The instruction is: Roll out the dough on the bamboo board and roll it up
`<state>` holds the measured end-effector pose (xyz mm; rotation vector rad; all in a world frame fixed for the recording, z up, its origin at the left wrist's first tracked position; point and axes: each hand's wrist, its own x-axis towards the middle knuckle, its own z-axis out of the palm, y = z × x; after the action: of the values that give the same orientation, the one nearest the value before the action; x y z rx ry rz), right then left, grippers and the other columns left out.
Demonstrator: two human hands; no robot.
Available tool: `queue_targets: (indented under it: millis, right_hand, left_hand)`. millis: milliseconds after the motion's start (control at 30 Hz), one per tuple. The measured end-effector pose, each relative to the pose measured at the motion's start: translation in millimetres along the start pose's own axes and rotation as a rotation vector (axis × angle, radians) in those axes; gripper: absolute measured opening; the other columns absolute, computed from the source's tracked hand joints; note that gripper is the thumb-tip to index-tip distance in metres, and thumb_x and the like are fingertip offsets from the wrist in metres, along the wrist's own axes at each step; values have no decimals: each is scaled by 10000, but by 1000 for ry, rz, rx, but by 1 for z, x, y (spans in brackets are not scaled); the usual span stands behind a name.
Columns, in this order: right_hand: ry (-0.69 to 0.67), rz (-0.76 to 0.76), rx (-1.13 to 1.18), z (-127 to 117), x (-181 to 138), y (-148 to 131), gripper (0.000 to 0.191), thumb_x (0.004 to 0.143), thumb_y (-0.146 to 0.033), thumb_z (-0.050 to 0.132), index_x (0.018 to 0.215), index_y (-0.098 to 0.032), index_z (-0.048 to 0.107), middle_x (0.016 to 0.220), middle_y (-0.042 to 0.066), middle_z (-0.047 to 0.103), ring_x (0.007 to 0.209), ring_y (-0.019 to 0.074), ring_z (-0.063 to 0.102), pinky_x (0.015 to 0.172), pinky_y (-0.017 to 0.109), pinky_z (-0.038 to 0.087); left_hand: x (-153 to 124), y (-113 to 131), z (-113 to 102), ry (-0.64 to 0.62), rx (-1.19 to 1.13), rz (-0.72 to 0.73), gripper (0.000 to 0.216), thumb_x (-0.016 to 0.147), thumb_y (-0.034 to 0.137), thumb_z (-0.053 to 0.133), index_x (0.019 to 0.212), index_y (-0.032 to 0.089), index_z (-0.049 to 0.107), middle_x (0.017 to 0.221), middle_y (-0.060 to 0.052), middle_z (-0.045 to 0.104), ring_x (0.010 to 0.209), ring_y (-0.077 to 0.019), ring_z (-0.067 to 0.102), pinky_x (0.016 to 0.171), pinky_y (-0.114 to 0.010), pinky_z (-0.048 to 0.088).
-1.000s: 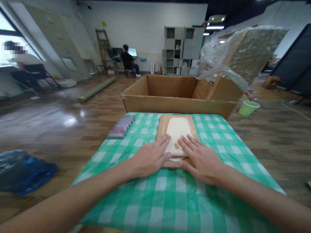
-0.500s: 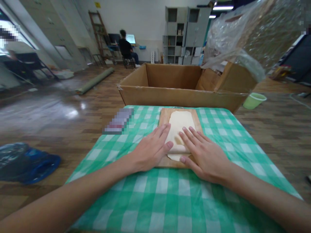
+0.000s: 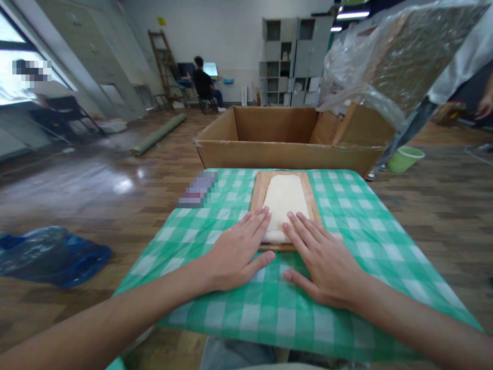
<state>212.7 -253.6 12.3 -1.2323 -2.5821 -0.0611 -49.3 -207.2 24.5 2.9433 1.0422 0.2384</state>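
A pale sheet of dough (image 3: 285, 203) lies on a wooden board (image 3: 259, 192) in the middle of a table with a green-and-white checked cloth (image 3: 346, 216). My left hand (image 3: 236, 252) rests flat on the cloth, its fingertips at the board's near left corner beside the dough's rolled near edge. On the other side my right hand (image 3: 325, 259) lies flat too, fingers spread, with its fingertips on the board's near right part. Neither hand holds anything.
A large open cardboard box (image 3: 285, 136) stands just beyond the table, with a plastic-wrapped bundle (image 3: 389, 61) leaning over its right side. A green bucket (image 3: 406, 158) and another person's legs are at the right. A blue bag (image 3: 54, 254) lies on the floor at left. A seated person is far back.
Both hands have slid back towards me, off the dough onto the cloth. The dough's near end, folded under my fingers before, now lies as a rolled edge on the board.
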Motion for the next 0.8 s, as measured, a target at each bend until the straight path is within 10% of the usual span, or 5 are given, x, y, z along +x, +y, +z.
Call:
queue_targets:
  millis: [267,567,800]
  right_hand:
    - [-4,4,-2,-1,9,20,781,1057,-606,372,1664,-129,252,1700,155,266,1593,318,186,1275,564,253]
    - [-82,90,-27,0,82,93,694,1106,-558,166,1592,-145,441,1689,123,322,1595,304,175,1289,545,206]
    - [-142,65,40,-2,65,83,696,1104,-565,142,1613,-172,406,1690,88,328,1592,281,192,1302,507,202]
  left_hand:
    - [13,-6,8,70,90,20,730,1075,531,343,1619,47,284,1703,-205,263,1609,-288,185,1308,-455,192]
    - [87,-57,14,3,-47,-172,735,1090,546,147,1594,39,320,1653,-242,356,1578,-312,276,1267,-503,239]
    - [55,-27,18,61,-63,-116,755,1076,580,156,1610,61,278,1689,-219,294,1611,-326,154,1284,-520,198]
